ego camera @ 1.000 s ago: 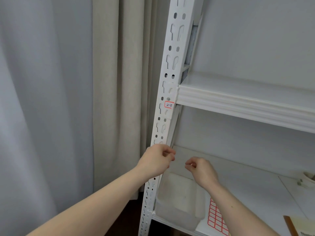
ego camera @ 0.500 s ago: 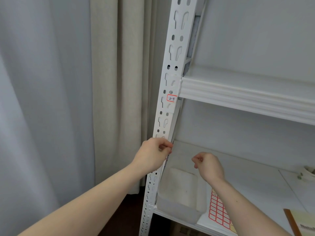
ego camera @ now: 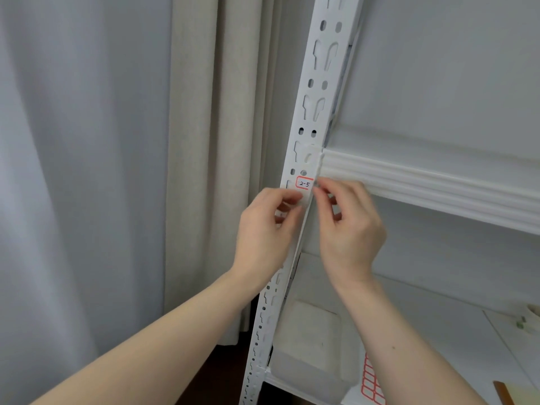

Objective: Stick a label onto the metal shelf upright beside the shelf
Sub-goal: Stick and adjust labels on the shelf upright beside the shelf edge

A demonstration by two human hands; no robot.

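Note:
The white perforated metal upright (ego camera: 317, 92) runs from the top centre down to the bottom. A small red-bordered label (ego camera: 304, 183) marked "2-5" sits on its front face, just below where the upper shelf (ego camera: 423, 182) meets it. My left hand (ego camera: 263, 229) is raised in front of the upright with curled fingers, its thumb and forefinger tips against the metal just under the label. My right hand (ego camera: 347, 229) pinches thumb and forefinger at the label's right edge. Whether anything thin lies between the two hands cannot be made out.
A translucent plastic tub (ego camera: 309, 355) stands on the lower shelf (ego camera: 438, 331) beside the upright. Next to it lies a sheet of red-bordered blank labels (ego camera: 371, 384). Curtains (ego camera: 190, 141) hang to the left of the shelf unit. A small white object (ego camera: 531, 320) sits at the right edge.
Both hands have risen from the lower shelf level up to the label on the upright and come close together. The camera has moved closer to the upright.

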